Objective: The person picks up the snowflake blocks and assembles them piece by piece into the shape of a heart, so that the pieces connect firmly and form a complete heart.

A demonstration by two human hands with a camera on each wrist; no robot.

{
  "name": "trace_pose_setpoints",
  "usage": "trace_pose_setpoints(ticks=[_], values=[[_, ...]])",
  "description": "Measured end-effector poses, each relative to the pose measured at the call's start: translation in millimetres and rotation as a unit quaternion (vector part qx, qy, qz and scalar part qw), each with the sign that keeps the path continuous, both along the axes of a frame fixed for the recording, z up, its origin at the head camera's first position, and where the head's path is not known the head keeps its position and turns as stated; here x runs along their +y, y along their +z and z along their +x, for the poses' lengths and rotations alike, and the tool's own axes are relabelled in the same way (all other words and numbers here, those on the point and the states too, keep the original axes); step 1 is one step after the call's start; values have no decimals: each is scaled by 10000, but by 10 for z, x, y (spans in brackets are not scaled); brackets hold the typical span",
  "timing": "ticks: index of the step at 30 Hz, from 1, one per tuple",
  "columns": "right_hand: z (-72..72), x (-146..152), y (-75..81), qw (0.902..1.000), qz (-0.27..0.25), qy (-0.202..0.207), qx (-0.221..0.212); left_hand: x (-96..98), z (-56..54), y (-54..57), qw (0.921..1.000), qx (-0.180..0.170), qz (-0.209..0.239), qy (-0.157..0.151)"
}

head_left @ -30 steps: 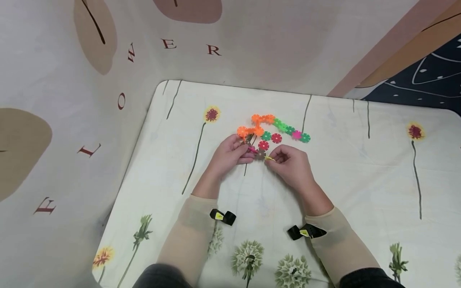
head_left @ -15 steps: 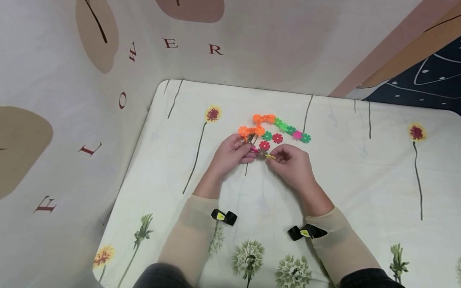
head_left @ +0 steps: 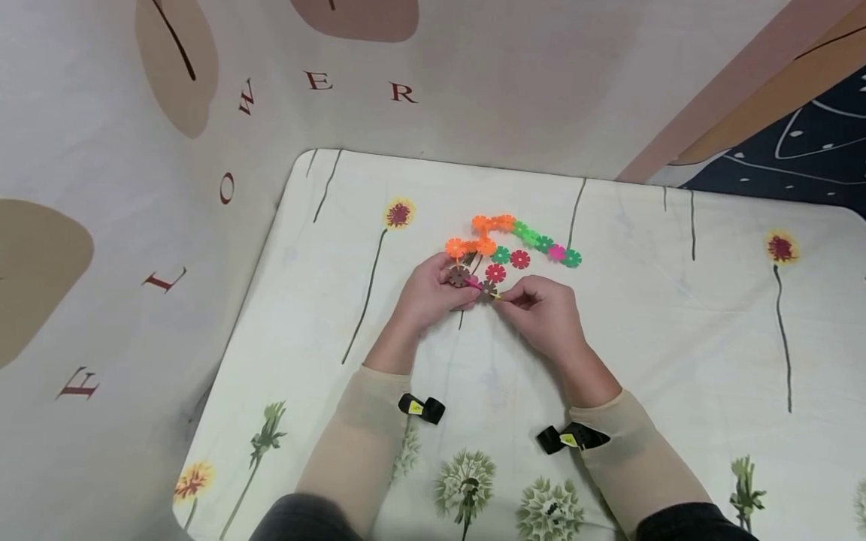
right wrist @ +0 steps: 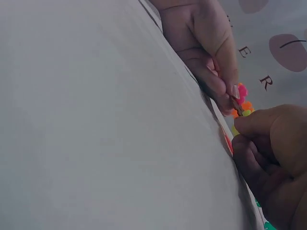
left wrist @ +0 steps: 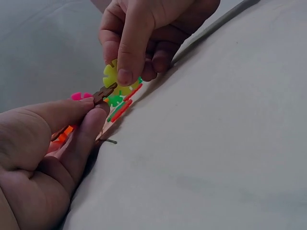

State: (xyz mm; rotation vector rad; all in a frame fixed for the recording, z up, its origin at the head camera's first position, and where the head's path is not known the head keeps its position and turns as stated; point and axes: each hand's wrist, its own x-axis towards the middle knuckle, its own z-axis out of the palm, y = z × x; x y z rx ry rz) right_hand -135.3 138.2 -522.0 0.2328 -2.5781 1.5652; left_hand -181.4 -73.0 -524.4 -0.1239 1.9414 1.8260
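My left hand (head_left: 429,293) pinches a brown flower-shaped disc (left wrist: 102,95) between thumb and index finger. A pink disc (left wrist: 80,97) joins it to another brown disc (head_left: 458,276), close by the left fingers. Opposite, my right hand (head_left: 551,315) pinches a yellow flower-shaped disc (left wrist: 110,74) by its edge. The yellow disc meets the brown one edge to edge; whether their slots are fully locked cannot be told. Behind the hands, a chain of orange discs (head_left: 485,246) and green discs (head_left: 530,237) curves over the cloth and ends in a pink and a green one.
Loose red discs (head_left: 519,259) and a green disc (head_left: 500,255) lie just beyond the fingertips, inside the chain's curve. A white flower-printed cloth (head_left: 676,323) covers the table. A pale printed curtain or wall (head_left: 507,98) rises behind the table's far edge.
The right hand has moved slightly left with the yellow disc, closer to the brown disc. By the left fingers, the other brown disc now shows more fully. The chain lies still.
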Motion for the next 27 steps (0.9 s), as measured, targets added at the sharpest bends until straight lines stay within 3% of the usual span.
trace_pose_setpoints(ticks=[9, 17, 22, 27], values=[[11, -38, 7, 10000, -20, -24, -61, -4, -1, -4, 9998, -113, 187, -27], [17, -43, 2, 9991, -98, 253, -322, -28, 2, -3, 9986, 243, 309, -345], [6, -22, 2, 9992, -181, 226, -262, -38, 5, -1, 9977, 76, 620, -273], [-34, -17, 19, 9980, 221, 86, -590, -41, 4, 3, 9972, 42, 719, -197]])
